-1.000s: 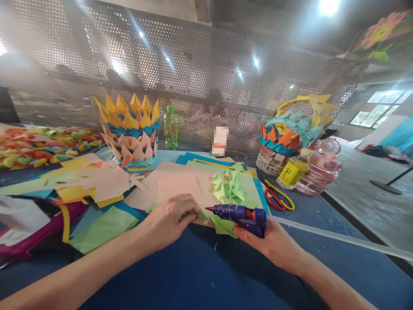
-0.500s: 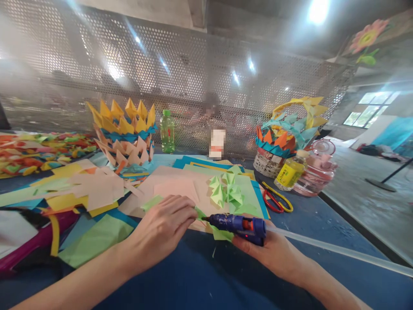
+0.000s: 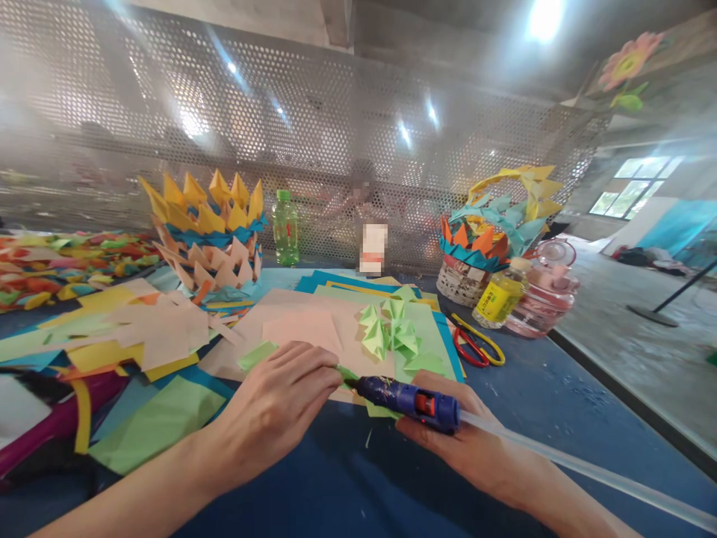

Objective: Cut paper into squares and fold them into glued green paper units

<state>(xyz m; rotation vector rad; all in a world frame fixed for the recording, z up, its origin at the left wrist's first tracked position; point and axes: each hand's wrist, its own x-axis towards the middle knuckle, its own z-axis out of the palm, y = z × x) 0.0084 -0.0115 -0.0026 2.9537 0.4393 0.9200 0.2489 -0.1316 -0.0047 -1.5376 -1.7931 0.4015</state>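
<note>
My right hand is wrapped round a dark blue hot glue gun, with a long clear glue stick running out of its back to the right. The gun's nozzle points left and meets a small piece of green paper. My left hand pinches that paper between closed fingers, which hide most of it. Just beyond the gun, several folded light green paper pieces lie on green sheets. A pale pink sheet is under and beyond my left hand.
Stacked paper crowns and a green bottle stand at the back. On the right are scissors, a yellow-labelled bottle, a pink jug and a paper basket. Loose sheets and paper scraps cover the left.
The glue gun has tilted, its back end now lower, and its nozzle sits closer against the green paper. My left hand keeps its pinch. The whole view has shifted slightly.
</note>
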